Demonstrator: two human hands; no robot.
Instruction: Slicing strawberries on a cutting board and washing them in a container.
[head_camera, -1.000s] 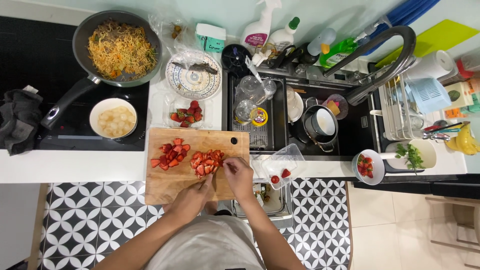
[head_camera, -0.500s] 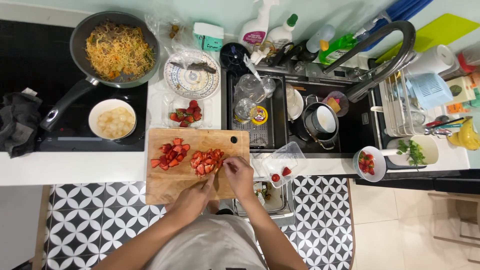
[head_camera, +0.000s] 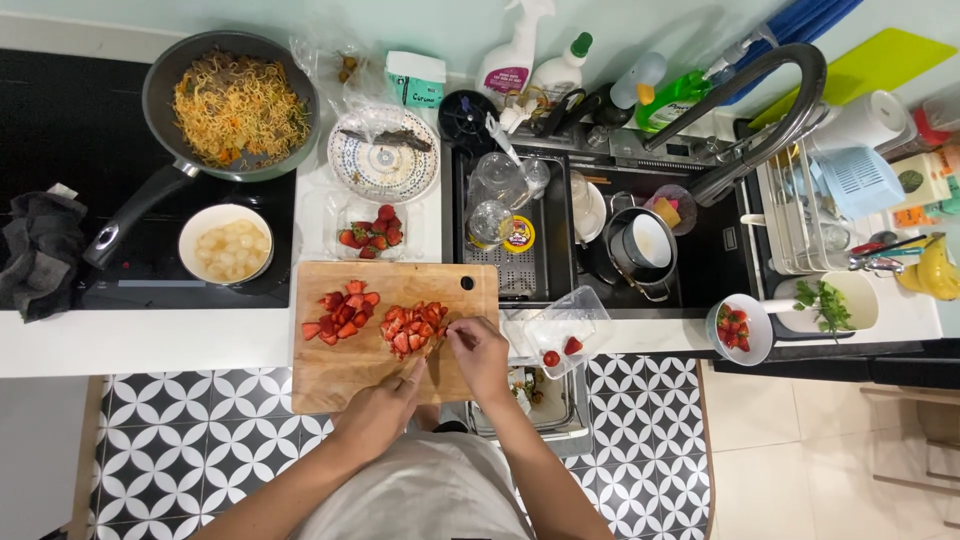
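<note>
A wooden cutting board (head_camera: 345, 375) lies at the counter's front edge. It carries two heaps of cut strawberry pieces: a left heap (head_camera: 340, 315) and a middle heap (head_camera: 412, 328). My right hand (head_camera: 482, 355) has its fingertips bunched at the right edge of the middle heap, pinching pieces. My left hand (head_camera: 385, 408) rests on the board just below that heap, one finger stretched up against it, with nothing seen in it. No knife shows.
Behind the board stand a clear tray of whole strawberries (head_camera: 372, 235), a patterned plate (head_camera: 385, 160), a bowl of pale fruit (head_camera: 226, 243) and a pan of noodles (head_camera: 235, 100) on the hob. To the right are a sink (head_camera: 590, 240) with dishes, a clear tub (head_camera: 560, 335) and a white bowl of strawberries (head_camera: 738, 328).
Both hands stay at the middle heap; only small finger movements show.
</note>
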